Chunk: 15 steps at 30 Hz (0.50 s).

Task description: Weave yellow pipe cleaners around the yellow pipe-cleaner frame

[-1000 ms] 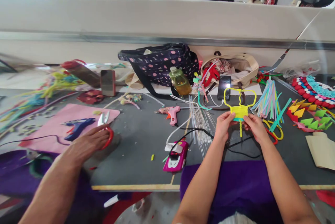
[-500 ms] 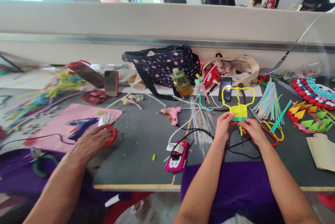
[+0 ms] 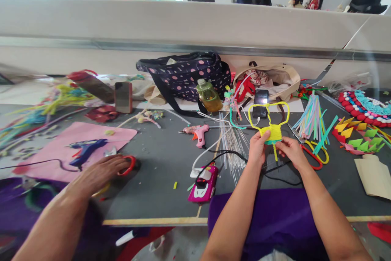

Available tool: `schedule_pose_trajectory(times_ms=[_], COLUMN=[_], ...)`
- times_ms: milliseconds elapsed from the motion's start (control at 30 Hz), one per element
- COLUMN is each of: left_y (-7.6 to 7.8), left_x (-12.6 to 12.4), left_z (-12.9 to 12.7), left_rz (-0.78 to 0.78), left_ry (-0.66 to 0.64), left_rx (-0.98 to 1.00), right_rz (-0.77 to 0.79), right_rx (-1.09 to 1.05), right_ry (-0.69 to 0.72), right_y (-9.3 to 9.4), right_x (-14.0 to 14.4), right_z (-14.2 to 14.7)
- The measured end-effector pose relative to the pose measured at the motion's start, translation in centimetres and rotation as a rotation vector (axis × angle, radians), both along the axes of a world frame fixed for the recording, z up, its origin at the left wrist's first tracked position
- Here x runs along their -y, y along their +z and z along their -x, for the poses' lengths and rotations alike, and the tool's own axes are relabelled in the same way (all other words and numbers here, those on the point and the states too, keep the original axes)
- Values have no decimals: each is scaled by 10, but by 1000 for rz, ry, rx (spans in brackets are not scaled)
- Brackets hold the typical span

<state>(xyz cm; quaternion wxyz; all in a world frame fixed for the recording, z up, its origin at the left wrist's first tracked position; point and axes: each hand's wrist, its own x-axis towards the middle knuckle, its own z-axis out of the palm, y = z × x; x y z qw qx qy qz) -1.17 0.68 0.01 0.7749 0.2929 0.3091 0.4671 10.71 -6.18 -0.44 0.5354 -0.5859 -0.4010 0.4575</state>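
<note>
A yellow pipe-cleaner shape (image 3: 273, 132) is held above the table, with two open loops at its top, a wrapped body edged in teal and a twisted stem pointing down. Its left side is pinched between thumb and fingers of my left hand (image 3: 258, 148). My right hand (image 3: 293, 153) has its fingertips closed at the lower right corner, by the teal edge and the stem; what exactly they grip there is partly hidden. Behind the loops lies a phone (image 3: 259, 109) with its light on. Red-and-yellow-handled scissors (image 3: 314, 156) rest just right of my right hand.
A co-worker's hand (image 3: 104, 171) covers red-handled scissors (image 3: 129, 166) at left. Beside it is a blue glue gun (image 3: 88, 149). A pink glue gun (image 3: 197, 132), a magenta device (image 3: 204, 185) with cords, and bundled pipe cleaners (image 3: 312, 116) lie around. Bags (image 3: 189, 77) stand behind.
The yellow shape has tilted slightly in my hands, and my left thumb lies further onto its body. The co-worker's hand has shifted with the red-handled scissors. The whole view has moved slightly.
</note>
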Motion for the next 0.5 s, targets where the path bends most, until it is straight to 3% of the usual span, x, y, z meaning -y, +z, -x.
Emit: schedule_pose_trajectory(times_ms=[133, 267, 500], left_y=[-3, -2, -3], left_x=[-2, -1, 0], left_z=[0, -1, -2], left_rz=[88, 129, 167], left_ry=[40, 0, -15], left_rx=[15, -15, -17], right_rz=[-73, -163, -281], right_rx=[165, 346, 257], right_ry=[-290, -571, -795], right_y=[3, 1, -3], right_x=[2, 6, 3], right_z=[-20, -46, -60])
